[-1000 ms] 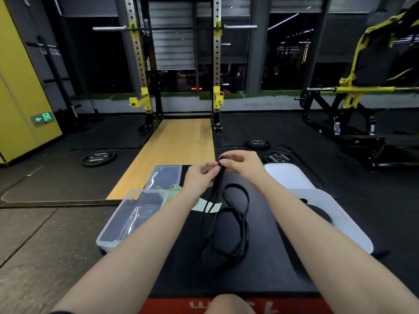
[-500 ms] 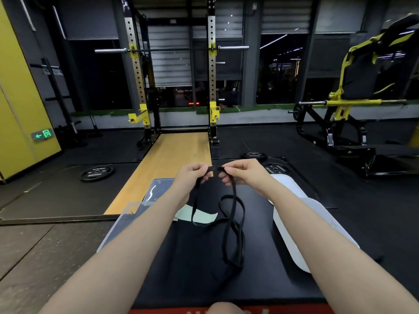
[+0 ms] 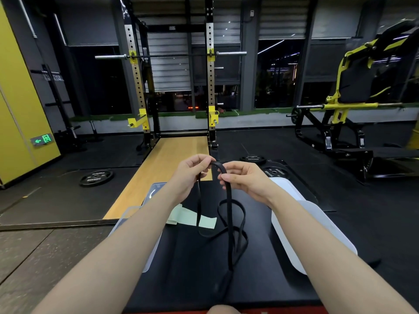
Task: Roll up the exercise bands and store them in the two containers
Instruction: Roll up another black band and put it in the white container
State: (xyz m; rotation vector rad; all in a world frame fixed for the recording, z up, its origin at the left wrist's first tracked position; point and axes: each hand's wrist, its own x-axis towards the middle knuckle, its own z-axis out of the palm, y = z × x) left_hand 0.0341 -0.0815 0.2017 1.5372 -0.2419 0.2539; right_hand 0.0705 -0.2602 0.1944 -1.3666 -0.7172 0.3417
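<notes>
Both hands, left hand (image 3: 190, 172) and right hand (image 3: 243, 177), pinch the limp, light black band (image 3: 230, 223) at its top fold, a sensible grip for rolling.

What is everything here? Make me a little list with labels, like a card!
place: a gym, with a black padded bench top in front of the person
left hand: pinches the thin black rubber exercise band near its top bend
right hand: pinches the same band on the other side of the bend
band: held up, its lower loops lying tangled on the bench top
pale green flat band: lies on the bench top, partly behind the black band
clear plastic container: at the left, mostly hidden by the left arm
white lids: at the right
</notes>
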